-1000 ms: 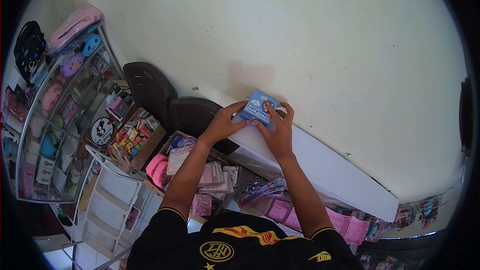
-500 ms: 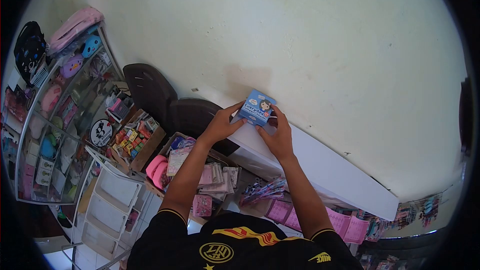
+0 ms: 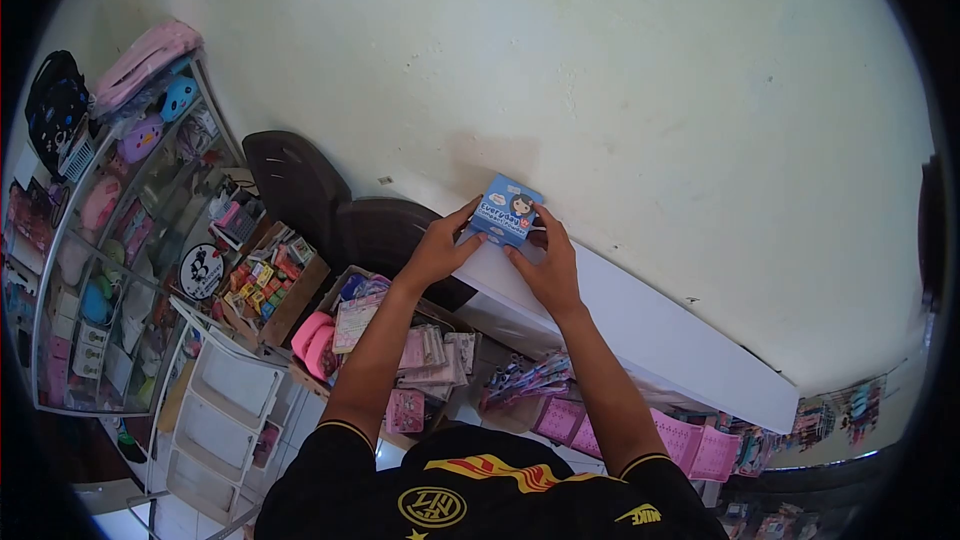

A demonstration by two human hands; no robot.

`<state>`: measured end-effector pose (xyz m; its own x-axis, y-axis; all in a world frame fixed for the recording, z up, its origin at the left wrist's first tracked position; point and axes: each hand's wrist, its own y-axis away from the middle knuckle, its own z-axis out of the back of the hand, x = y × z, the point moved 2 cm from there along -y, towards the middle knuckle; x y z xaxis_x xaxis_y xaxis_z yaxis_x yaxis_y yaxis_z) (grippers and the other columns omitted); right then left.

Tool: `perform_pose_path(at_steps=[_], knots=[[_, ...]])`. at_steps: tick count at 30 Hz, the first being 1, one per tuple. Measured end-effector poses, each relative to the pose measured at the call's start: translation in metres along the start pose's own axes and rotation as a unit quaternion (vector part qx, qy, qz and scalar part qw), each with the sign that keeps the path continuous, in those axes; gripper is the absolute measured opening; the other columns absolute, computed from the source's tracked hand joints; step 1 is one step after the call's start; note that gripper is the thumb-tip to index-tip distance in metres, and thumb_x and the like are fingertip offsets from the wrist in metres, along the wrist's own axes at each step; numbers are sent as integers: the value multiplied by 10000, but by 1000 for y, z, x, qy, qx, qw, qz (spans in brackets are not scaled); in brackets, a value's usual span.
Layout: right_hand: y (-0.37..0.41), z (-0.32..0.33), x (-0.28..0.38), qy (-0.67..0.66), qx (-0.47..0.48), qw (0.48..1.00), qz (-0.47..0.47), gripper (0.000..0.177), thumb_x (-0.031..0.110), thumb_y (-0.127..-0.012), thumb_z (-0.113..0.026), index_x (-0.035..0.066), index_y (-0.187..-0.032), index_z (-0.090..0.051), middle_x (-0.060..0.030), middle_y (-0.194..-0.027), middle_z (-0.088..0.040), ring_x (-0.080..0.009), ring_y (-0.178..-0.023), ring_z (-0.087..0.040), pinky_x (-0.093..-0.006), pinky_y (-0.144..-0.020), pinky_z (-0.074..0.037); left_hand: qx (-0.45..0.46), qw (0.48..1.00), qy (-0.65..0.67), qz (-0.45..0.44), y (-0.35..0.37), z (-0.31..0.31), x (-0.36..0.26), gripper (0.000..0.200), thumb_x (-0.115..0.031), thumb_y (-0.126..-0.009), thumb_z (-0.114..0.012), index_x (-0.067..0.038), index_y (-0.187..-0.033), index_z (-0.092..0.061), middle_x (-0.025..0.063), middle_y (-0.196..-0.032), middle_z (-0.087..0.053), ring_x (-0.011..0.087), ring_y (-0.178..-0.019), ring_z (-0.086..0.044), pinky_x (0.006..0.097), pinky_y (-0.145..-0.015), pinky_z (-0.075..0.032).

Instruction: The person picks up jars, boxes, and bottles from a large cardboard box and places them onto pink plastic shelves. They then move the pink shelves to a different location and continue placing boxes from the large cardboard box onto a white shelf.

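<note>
A blue compact powder box, printed with a cartoon girl and the word "Everyday", is at the left end of a long white shelf, close to the wall. My left hand grips its left side, the thumb at the lower front edge. On the opposite side my right hand has its fingers at the right edge and the thumb near the bottom corner. Whether the box's underside touches the shelf is hidden.
Below on the left stand a carton of small colourful boxes and another carton with packaged goods. Dark brown chairs lean by the wall. A glass display case and a white step ladder are further left. Pink baskets line the shelf's front.
The box and both hands have shifted very slightly left and up in view. Both hands keep their hold on it.
</note>
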<state>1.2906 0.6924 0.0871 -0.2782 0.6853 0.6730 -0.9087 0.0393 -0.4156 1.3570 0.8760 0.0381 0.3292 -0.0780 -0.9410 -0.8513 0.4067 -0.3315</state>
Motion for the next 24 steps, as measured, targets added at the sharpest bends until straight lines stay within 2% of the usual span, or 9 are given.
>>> perform_pose_path(at_steps=[5,8,10,13,15,17,19,22,24], knots=[[1,0,-1,6,3,1000,2,764,118,-761,-796,75,-1418,-410,-164,-1150,-568,-270,-972,-634,-369,-859,-528,-10,1000,21,2,0,-2,2,538,-67,-894,-650,38,-1388,-465,152,-1166,-657,143,-1073,-571,302,-972,-440],[2,1,-1,4,3,1000,-3,823,129,-752,-812,47,-1438,-365,-173,-1174,-568,-264,-990,-633,-370,-883,-525,9,1000,10,19,-1,-1,8,578,-60,-887,-660,25,-1413,-437,170,-1263,-610,159,-1149,-550,308,-995,-429],[11,6,-1,1,-9,1000,-8,860,129,-745,-823,27,-1448,-338,-178,-1188,-571,-257,-1003,-633,-370,-902,-523,-28,999,4,-17,-1,-2,19,677,-84,-859,-682,10,-1454,-371,219,-1378,-525,260,-1260,-527,358,-1039,-412],[40,22,-4,-14,-40,999,-6,850,152,-765,-808,1,-1443,-317,-191,-1243,-522,-259,-988,-622,-365,-881,-520,-67,990,-109,-55,9,3,-4,710,-102,-835,-716,26,-1442,-372,219,-1417,-480,292,-1306,-484,372,-1048,-405],[72,42,-3,-20,-59,998,-8,823,136,-773,-800,-2,-1431,-327,-188,-1236,-528,-254,-968,-627,-365,-876,-518,-133,986,-90,-52,25,6,-17,646,-88,-827,-716,28,-1394,-429,210,-1379,-515,290,-1296,-491,376,-1044,-409],[112,69,2,-31,-68,997,-19,753,103,-784,-786,-9,-1396,-361,-184,-1193,-555,-242,-910,-641,-364,-839,-524,-213,966,-116,-90,50,1,-34,485,-65,-842,-682,19,-1288,-513,168,-1235,-589,255,-1154,-567,355,-938,-462],[165,99,5,-15,-77,996,-39,649,92,-785,-783,-7,-1327,-440,-163,-1085,-609,-223,-818,-654,-360,-765,-535,-231,961,-105,-109,85,-16,-50,298,-25,-846,-643,8,-1131,-563,117,-1082,-604,192,-960,-580,319,-818,-465],[255,141,5,11,-45,991,-127,440,146,-794,-789,49,-1177,-597,-111,-891,-673,-227,-676,-657,-346,-659,-536,-126,970,-115,-173,129,-77,-74,175,-26,-826,-652,-14,-984,-576,98,-906,-607,177,-762,-567,301,-706,-460],[327,157,-7,63,15,991,-116,355,288,-850,-741,93,-1129,-640,-96,-825,-686,-265,-655,-660,-351,-655,-531,-11,971,-113,-211,155,-138,-83,156,-36,-805,-670,-30,-946,-603,100,-823,-628,193,-692,-606,305,-645,-486]])
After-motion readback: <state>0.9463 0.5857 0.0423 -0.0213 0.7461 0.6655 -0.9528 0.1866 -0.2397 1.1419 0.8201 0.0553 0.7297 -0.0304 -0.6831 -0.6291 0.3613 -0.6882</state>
